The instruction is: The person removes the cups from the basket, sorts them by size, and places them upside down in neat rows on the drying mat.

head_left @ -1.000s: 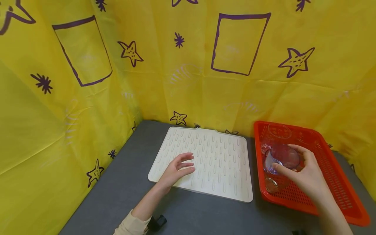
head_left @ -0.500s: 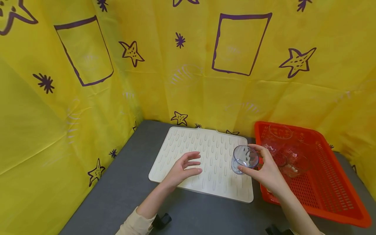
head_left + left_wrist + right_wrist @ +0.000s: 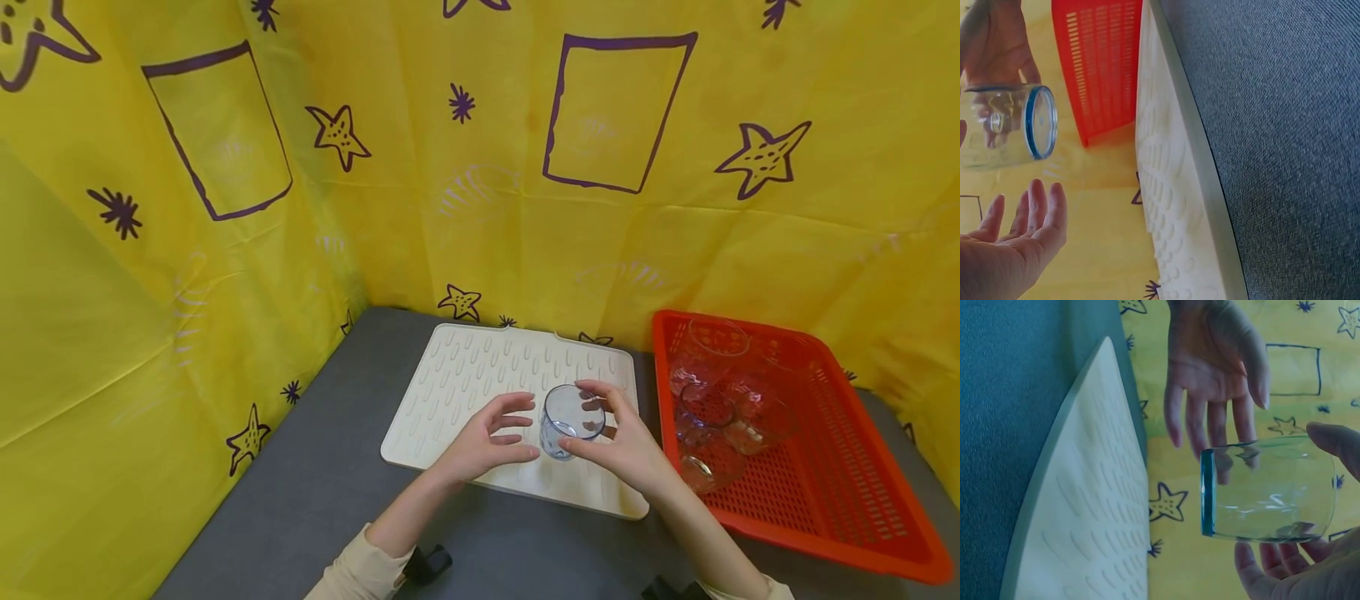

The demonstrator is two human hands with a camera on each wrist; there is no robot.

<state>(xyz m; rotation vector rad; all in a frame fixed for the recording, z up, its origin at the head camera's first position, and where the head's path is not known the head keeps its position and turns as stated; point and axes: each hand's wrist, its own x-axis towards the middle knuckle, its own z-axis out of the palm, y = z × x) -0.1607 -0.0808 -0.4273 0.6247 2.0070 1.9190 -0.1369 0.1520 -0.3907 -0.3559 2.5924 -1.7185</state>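
Observation:
A clear drinking glass [image 3: 562, 414] hangs upright over the white ribbed mat [image 3: 457, 375] in the head view. My right hand [image 3: 624, 440] grips it from the right side, thumb at the front and fingers behind. In the right wrist view the glass [image 3: 1272, 494] shows a thick bluish base and has nothing in it. Just left of it is my left hand [image 3: 487, 437], fingers loosely spread and holding nothing. The left wrist view shows a gap between the left hand [image 3: 1019, 240] and the glass [image 3: 1004, 128].
A red plastic basket [image 3: 918, 557] stands to the right of the mat, with several clear glasses [image 3: 708, 408] grouped in its left part. Yellow cloth [image 3: 502, 225] with drawn starfish encloses the back and sides of the dark grey table [image 3: 262, 533].
My right hand has carried the glass leftward out of the red basket to above the mat. The left hand has shifted slightly right, and the two hands are now close together.

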